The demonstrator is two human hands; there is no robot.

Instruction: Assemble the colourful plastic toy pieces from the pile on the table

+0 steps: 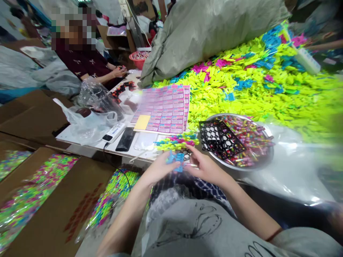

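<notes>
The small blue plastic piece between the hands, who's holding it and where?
Both hands: the left hand and right hand pinch the small blue plastic piece at its opposite ends.

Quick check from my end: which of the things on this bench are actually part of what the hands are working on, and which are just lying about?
In hand or in use:
left hand and right hand, both on the blue plastic piece
row of coloured pieces
black grid tray
metal bowl

Lying about:
phone
power strip
grey sack

Bright, glary, blurred, edge-warped
</notes>
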